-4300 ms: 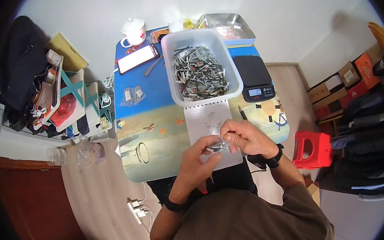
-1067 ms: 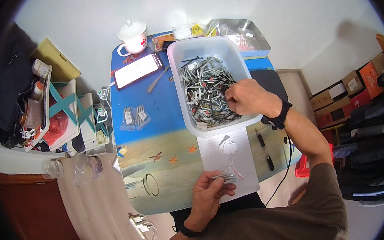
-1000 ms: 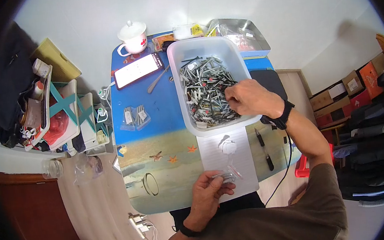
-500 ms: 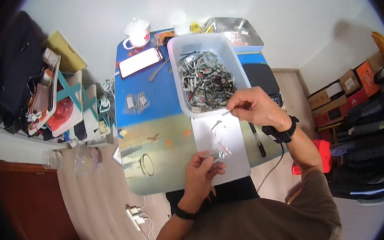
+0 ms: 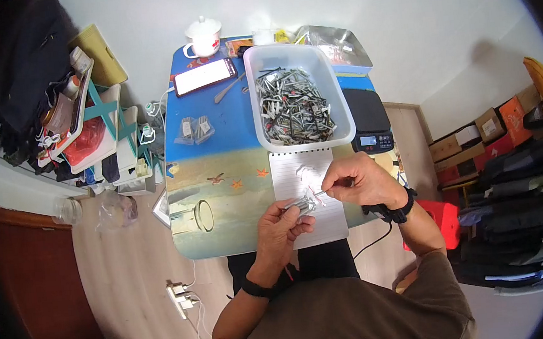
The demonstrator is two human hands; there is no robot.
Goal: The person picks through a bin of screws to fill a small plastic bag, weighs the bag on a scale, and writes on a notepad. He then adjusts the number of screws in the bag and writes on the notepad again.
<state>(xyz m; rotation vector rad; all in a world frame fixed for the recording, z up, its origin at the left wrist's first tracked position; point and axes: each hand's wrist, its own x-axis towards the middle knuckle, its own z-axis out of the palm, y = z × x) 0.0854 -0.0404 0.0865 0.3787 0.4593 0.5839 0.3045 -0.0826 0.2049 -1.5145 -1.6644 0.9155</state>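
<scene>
Between the fingers of my left hand (image 5: 277, 231) is a small clear plastic bag (image 5: 303, 205) with several silvery screws inside, its mouth turned to the right. My right hand (image 5: 365, 182) pinches a thin metal screw (image 5: 320, 193) right at the mouth of that bag. Both hands are over a lined notepad (image 5: 332, 221) lying on the table. Beyond them stands a translucent plastic bin (image 5: 308, 146) holding a big heap of loose screws (image 5: 292, 107). Two more filled little bags (image 5: 193, 131) lie to the left of the bin.
A black digital scale (image 5: 369, 112) sits right of the bin. Behind are a lidded white mug (image 5: 204, 38), a lit phone (image 5: 205, 77) and an open metal tin (image 5: 346, 46). Shelves crowd the left side. Boxes (image 5: 458, 151) and stacked clothes line the right.
My right hand has come from the bin's front edge down to the bag, carrying the screw. My left hand still holds the bag, and the view has shifted slightly.
</scene>
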